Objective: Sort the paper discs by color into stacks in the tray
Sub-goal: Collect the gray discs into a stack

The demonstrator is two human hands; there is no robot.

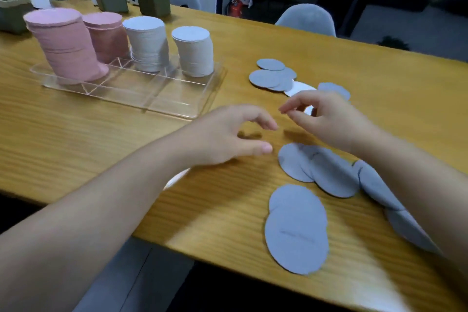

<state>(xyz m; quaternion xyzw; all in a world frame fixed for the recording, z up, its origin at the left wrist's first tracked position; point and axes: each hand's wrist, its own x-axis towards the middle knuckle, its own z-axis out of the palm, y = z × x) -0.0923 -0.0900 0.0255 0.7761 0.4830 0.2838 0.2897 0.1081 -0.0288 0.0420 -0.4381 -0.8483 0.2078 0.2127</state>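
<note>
Wood-grain table [228, 210] runs across frame, grey chair [307, 19] behind it. Clear plastic divided tray [177, 105] sits far-left on it: two pink paper-disc stacks [68, 45] in its left compartments, two white paper-disc stacks [195, 54] to their right. Loose grey paper discs [296, 230] lie right of the tray, in a far cluster and a near one. Left hand [228, 134] hovers just in front of the tray, fingers loosely curved, holding nothing. Right hand [329, 119] hovers between the clusters, thumb and forefinger nearly meeting; no disc visible in them.
</note>
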